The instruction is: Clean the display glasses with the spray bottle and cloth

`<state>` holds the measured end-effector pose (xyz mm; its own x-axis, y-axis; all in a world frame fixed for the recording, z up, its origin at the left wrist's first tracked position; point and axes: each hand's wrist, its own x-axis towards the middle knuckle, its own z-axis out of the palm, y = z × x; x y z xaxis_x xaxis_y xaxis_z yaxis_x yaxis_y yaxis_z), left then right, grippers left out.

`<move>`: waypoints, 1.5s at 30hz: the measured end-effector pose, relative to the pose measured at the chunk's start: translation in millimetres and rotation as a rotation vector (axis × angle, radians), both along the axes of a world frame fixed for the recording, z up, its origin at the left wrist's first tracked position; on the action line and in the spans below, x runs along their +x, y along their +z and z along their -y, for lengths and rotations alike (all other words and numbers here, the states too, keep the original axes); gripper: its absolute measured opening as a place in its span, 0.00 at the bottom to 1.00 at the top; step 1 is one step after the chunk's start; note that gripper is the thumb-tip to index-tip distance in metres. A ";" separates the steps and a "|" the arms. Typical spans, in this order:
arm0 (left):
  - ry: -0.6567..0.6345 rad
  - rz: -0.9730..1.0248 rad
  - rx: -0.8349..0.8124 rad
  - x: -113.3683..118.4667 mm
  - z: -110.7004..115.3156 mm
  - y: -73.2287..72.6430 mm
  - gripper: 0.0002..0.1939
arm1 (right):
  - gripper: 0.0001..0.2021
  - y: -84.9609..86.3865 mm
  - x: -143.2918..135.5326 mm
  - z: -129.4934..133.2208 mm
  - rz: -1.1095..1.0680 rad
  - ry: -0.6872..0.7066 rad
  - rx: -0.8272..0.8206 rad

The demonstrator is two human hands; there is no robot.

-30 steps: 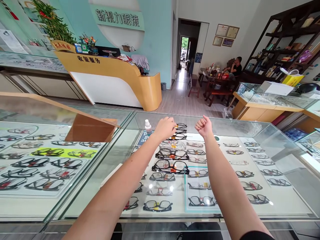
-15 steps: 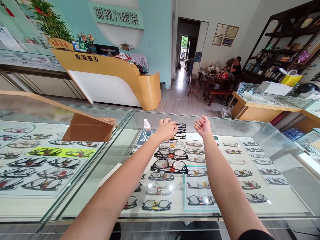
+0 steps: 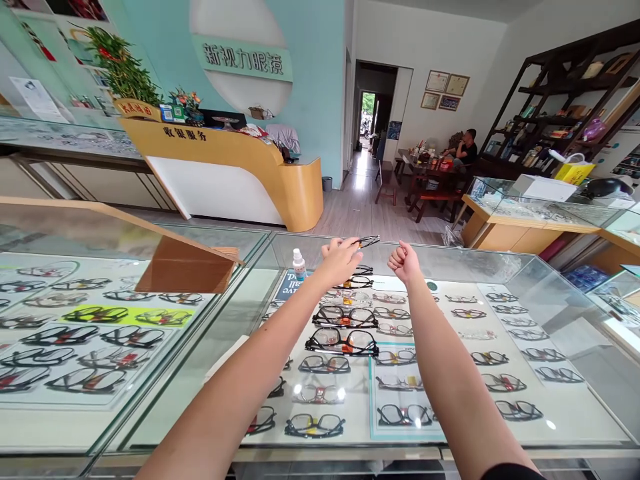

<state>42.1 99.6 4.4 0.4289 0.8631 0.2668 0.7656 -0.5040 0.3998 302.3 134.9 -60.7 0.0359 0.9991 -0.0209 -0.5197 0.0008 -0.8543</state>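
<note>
Just above the centre of the frame, the left hand (image 3: pixel 339 259) has its fingers pinched shut on a pair of thin dark-framed spectacles (image 3: pixel 367 241), held clear above the clear glass display counter (image 3: pixel 500 267) near its far edge. Just to the right, the right hand (image 3: pixel 404 261) is curled into a closed fist with nothing visible in it. A small white spray bottle (image 3: pixel 299 264) stands on the counter just left of the left hand, and black-framed glasses (image 3: pixel 343 341) lie in a row on the glass below it, with more rows of frames under the glass.
</note>
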 end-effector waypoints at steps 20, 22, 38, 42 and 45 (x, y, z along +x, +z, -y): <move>0.036 0.472 -0.035 -23.8 92.4 12.8 0.26 | 0.20 58.6 -128.5 107.4 0.638 -0.216 0.357; 0.029 0.482 -0.028 -25.7 96.4 6.0 0.26 | 0.21 55.0 -130.2 114.9 0.668 -0.261 0.367; 0.138 0.883 -0.151 -34.1 76.5 -24.6 0.15 | 0.18 27.5 -112.7 120.0 0.759 -0.147 0.325; 0.103 0.839 -0.119 -40.2 68.9 -30.3 0.17 | 0.16 29.7 -112.9 121.6 0.790 -0.105 0.354; 0.076 0.879 -0.113 -41.7 63.0 -35.0 0.19 | 0.15 33.3 -115.2 125.8 0.871 -0.074 0.367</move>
<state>0.5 36.6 -30.5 0.0500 0.9219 0.3842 0.1886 -0.3864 0.9028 187.0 9.2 -27.4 -0.0458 0.9326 0.3581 0.3123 0.3538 -0.8816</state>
